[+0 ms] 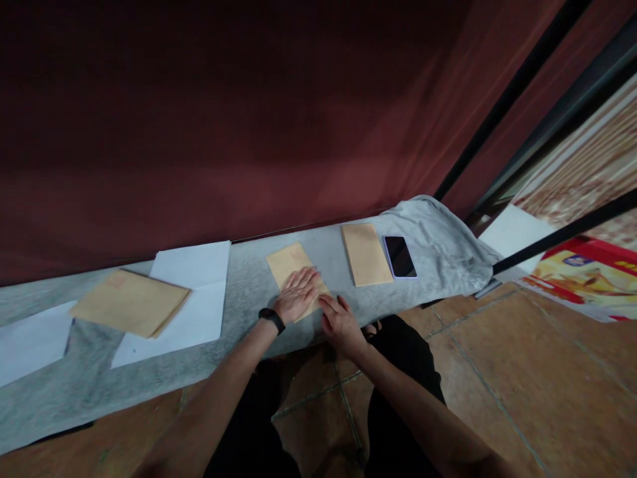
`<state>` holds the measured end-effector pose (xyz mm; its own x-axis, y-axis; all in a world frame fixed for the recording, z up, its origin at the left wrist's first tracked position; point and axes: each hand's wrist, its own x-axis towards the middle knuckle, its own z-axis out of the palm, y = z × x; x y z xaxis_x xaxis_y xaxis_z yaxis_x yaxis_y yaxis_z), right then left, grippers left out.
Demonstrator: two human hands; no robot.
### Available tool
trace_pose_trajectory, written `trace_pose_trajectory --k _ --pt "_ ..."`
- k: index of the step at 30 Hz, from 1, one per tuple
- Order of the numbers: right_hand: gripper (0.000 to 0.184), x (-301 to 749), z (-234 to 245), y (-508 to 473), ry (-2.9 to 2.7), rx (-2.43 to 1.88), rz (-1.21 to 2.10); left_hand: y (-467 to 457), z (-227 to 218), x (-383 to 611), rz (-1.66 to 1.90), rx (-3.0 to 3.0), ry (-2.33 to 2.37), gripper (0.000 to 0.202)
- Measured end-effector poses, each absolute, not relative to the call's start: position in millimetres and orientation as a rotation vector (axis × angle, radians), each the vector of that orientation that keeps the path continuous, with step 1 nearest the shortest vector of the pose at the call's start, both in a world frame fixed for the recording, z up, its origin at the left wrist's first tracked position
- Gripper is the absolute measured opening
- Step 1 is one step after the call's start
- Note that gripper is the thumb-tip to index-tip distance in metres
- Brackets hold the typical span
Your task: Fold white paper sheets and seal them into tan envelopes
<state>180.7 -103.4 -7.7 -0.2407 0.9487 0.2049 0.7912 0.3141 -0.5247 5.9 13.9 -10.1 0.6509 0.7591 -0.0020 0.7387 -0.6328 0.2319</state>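
A tan envelope (287,263) lies on the grey cloth (249,292) right in front of me. My left hand (297,294), with a black wristband, lies flat on the envelope's lower half, fingers stretched out. My right hand (339,321) rests beside it at the envelope's near right corner, fingers extended and touching the edge. A second tan envelope (365,254) lies to the right, apart from both hands, with a black phone (399,256) next to it.
A stack of tan envelopes (130,303) sits on white sheets of paper (193,292) at the left. Another white sheet (30,342) lies at the far left. A dark red curtain (223,119) hangs behind. The tiled floor (497,372) lies at the right.
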Motion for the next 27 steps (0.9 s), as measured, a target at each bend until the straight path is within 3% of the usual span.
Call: trace_pose_trajectory --k 16,27 --pt "0.056 180.1 -18.0 -111.3 -2.186 -1.651 0.213 -80.0 -10.9 3.1 0.246 2.646 1.497 0.067" --pt "0.057 181.2 -17.7 -111.6 -2.124 -1.706 0.116 -103.3 -25.5 3.9 0.638 2.338 1.936 0.063"
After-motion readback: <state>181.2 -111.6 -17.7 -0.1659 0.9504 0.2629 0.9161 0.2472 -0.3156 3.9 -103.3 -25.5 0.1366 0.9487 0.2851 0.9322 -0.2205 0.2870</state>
